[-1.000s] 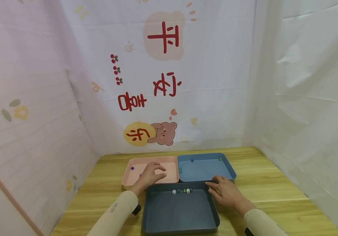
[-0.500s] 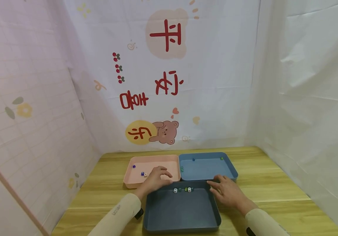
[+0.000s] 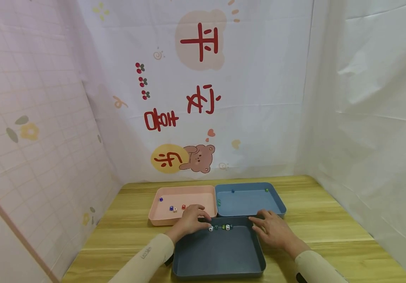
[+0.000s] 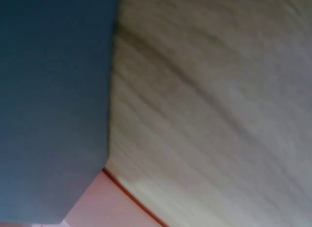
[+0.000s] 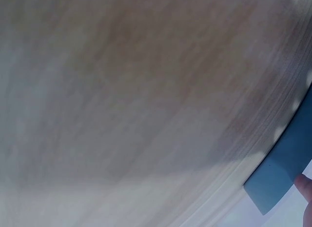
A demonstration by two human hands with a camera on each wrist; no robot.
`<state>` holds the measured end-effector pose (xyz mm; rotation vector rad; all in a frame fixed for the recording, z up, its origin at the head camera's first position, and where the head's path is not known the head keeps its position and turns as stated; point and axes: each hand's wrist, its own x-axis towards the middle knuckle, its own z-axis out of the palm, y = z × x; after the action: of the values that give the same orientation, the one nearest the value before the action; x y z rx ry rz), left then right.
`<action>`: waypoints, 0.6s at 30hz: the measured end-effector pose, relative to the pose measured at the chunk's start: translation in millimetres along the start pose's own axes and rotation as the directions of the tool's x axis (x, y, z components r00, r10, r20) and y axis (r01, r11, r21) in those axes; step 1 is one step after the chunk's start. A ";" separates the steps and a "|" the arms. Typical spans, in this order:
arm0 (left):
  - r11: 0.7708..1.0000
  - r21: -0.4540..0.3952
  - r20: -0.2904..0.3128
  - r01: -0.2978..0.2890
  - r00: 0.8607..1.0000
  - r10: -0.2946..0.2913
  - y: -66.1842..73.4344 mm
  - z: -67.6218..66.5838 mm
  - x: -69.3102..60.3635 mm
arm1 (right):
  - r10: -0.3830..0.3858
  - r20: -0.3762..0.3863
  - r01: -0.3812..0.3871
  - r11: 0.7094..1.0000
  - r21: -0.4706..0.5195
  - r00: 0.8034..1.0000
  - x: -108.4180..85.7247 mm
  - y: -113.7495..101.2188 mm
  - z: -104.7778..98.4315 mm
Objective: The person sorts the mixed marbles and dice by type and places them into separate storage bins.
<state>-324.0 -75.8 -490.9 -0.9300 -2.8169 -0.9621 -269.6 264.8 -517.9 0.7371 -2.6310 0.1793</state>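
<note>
In the head view my left hand (image 3: 191,220) reaches over the back left rim of the dark grey tray (image 3: 220,255). Its thumb and forefinger are bent and sit right beside a white die (image 3: 211,228), with no clear grip on it. Farther along that tray's back wall lie a small green die (image 3: 216,227), a yellow-green die (image 3: 224,226) and another white die (image 3: 227,227). My right hand (image 3: 272,230) rests at the back right corner of the tray, fingertips touching the rim, holding nothing visible.
Behind stands a pink tray (image 3: 203,196) with blue dice (image 3: 171,208), a red die (image 3: 183,206) and a whitish die (image 3: 175,210). Beside it, a blue tray (image 3: 249,202) holds a few small dice. Wood tabletop (image 3: 330,228) surrounds them, with cloth walls (image 3: 259,118) around.
My left hand has moved right and nearer, from over the pink tray to the white die in the dark tray. A red die has come into view behind it. The right hand stays put.
</note>
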 end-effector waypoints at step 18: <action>0.982 0.188 0.031 -0.004 1.000 -0.002 3.2 10.3 -0.6 | 0.003 -0.002 -0.003 1.000 -0.002 1.000 0.4 -0.5 -0.9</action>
<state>-320.0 -68.3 -497.6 -0.9304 -2.8697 -0.6706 -269.4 264.4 -516.9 0.7320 -2.6306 0.1785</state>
